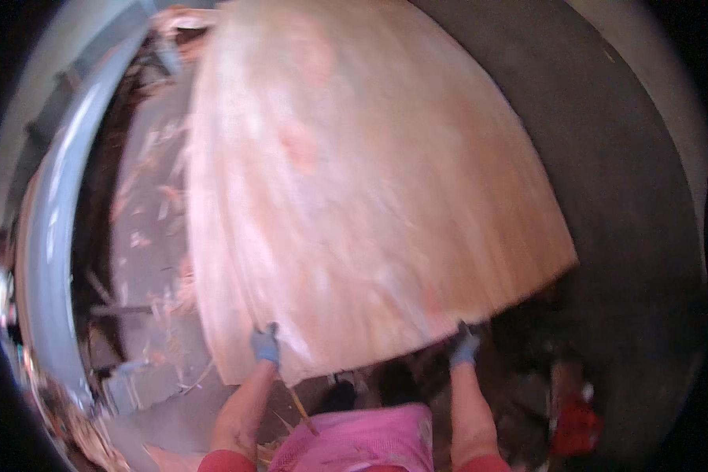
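A large, thin sheet of pale wood veneer (370, 197) spreads away from me and fills the middle of the head view. Its surface is streaked, with pinkish patches and creases toward the near side. My left hand (266, 346), in a blue-grey glove with dark fingertips, grips the veneer near its left corner, beside a crease. At the near edge, right of the middle, my right hand (465, 347) in a similar glove is closed on the sheet. Motion blur hides exactly how the fingers sit, and the underside is out of sight.
On the left, wood scraps (169, 197) litter the grey floor, beside a long pale metal beam (63, 197). Dark floor (613, 157) lies to the right. A red object (578, 425) is low on the right. A thin stick (300, 409) shows near my pink apron (362, 440).
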`<state>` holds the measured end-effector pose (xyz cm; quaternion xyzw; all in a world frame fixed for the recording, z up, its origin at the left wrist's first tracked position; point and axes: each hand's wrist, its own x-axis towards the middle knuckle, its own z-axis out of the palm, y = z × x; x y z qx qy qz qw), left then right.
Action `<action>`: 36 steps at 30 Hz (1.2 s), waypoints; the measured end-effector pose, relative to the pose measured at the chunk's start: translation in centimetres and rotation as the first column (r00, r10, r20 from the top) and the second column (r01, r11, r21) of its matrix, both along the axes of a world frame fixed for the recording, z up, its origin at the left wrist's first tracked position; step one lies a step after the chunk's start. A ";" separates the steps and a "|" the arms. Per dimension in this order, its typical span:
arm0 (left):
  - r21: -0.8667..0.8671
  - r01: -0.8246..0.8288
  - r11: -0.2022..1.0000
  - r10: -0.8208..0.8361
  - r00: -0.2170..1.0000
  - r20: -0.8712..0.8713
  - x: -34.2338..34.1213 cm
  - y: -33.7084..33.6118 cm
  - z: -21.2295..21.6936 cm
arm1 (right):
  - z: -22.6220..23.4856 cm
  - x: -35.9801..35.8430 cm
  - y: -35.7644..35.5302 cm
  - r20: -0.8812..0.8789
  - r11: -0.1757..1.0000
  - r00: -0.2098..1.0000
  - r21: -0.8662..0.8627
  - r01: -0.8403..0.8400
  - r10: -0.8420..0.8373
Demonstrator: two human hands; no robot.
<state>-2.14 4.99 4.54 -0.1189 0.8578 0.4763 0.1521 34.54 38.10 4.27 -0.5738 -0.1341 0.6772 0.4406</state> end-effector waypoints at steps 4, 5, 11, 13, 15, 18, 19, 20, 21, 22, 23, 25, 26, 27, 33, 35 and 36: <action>0.152 -0.007 0.988 0.000 0.999 0.048 -2.0 0.1 0.3 | -9.5 3.1 2.7 0.198 0.992 0.978 0.090 -0.090 0.071; 0.179 -0.039 0.983 0.026 0.997 0.070 -1.9 -0.4 0.9 | -7.0 0.8 2.6 0.241 0.987 0.959 0.025 -0.160 0.149; 0.164 -0.073 0.984 0.067 0.997 0.043 0.0 0.3 0.5 | 0.3 -3.6 2.8 0.151 0.993 0.987 0.104 -0.063 0.047; 0.208 -0.065 0.976 0.062 0.998 0.024 1.5 0.8 -0.5 | -3.0 1.1 3.6 -0.025 0.998 0.998 0.031 -0.059 0.059; 0.217 -0.113 0.970 0.090 0.990 0.112 2.4 0.9 1.4 | -3.5 1.4 2.5 0.146 0.985 0.980 0.093 -0.148 0.134; 0.276 -0.074 0.958 0.050 0.994 0.095 0.4 1.8 2.4 | -2.4 0.0 2.8 0.181 0.977 0.971 0.121 -0.177 0.154; 0.251 -0.064 0.966 0.036 0.993 0.111 -0.4 2.2 2.5 | -2.0 -0.3 3.4 0.198 0.979 0.966 0.089 -0.186 0.165; 0.227 -0.052 0.972 0.023 0.992 0.128 -1.2 2.4 2.4 | -1.8 -0.7 4.0 0.214 0.979 0.961 0.058 -0.193 0.177; 0.199 -0.044 0.979 0.015 0.989 0.146 -1.6 2.3 2.0 | 0.0 -2.4 3.9 0.174 0.990 0.977 0.034 -0.135 0.127; 0.206 -0.051 0.977 0.020 0.988 0.153 -1.7 2.0 1.6 | -0.2 -2.4 4.0 0.230 0.982 0.955 -0.023 -0.185 0.185; 0.215 -0.051 0.975 0.017 0.987 0.159 -1.8 1.6 1.2 | -0.5 -2.1 3.9 0.283 0.971 0.929 -0.081 -0.224 0.238; 0.211 -0.044 0.977 0.013 0.989 0.147 -2.1 0.4 0.3 | -2.3 -1.1 3.6 0.324 0.960 0.904 -0.074 -0.269 0.279; 0.206 -0.019 0.978 -0.009 0.991 0.134 -2.5 0.0 -0.6 | -4.9 0.8 3.4 0.321 0.966 0.915 0.001 -0.259 0.245; 0.195 -0.003 0.981 -0.020 0.993 0.119 -2.6 -0.7 -1.6 | -6.6 1.8 3.2 0.315 0.964 0.923 0.069 -0.256 0.223; -0.143 0.253 0.957 -0.242 0.966 0.089 -3.8 1.7 2.0 | 5.3 -5.5 0.6 0.088 0.995 0.996 0.104 -0.008 -0.002; -0.603 0.367 0.708 -0.387 0.916 0.103 -5.8 -8.4 -9.0 | 4.4 -6.1 1.0 0.248 0.980 0.953 0.049 -0.194 0.176; -0.236 0.344 0.909 -0.311 0.936 0.168 -5.7 -4.3 -7.7 | 2.1 -4.7 2.6 0.451 0.972 0.876 0.072 -0.225 0.170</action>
